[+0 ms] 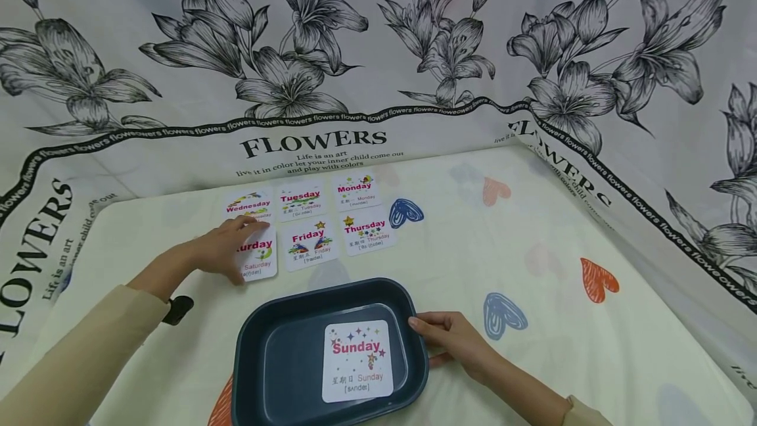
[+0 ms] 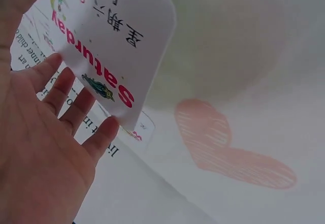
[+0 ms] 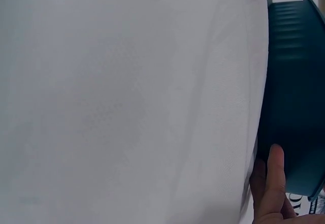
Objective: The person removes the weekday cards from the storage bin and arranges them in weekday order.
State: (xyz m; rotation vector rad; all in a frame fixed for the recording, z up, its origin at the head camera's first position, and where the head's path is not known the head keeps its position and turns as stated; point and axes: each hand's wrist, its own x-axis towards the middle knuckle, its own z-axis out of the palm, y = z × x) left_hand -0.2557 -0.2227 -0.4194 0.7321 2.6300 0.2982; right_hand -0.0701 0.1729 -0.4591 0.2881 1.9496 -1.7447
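Observation:
My left hand (image 1: 220,250) holds the Saturday card (image 1: 261,260) by its edges, thumb at the near side and fingers at the far side. In the left wrist view, the card (image 2: 114,51) stands tilted off the cloth against several fingertips (image 2: 107,127). At the right end of a dark blue tray (image 1: 290,363), my right hand (image 1: 455,342) grips the rim, its thumb on top and other fingers lower on the outer wall. A Sunday card (image 1: 357,373) lies face up inside the tray, toward its right.
Behind the tray lie the Wednesday (image 1: 247,202), Tuesday (image 1: 300,202), Monday (image 1: 357,194), Friday (image 1: 309,245) and Thursday (image 1: 369,234) cards in two rows. A heart-print cloth (image 1: 550,215) covers the table. Flower-print fabric (image 1: 402,84) hangs along the back and sides.

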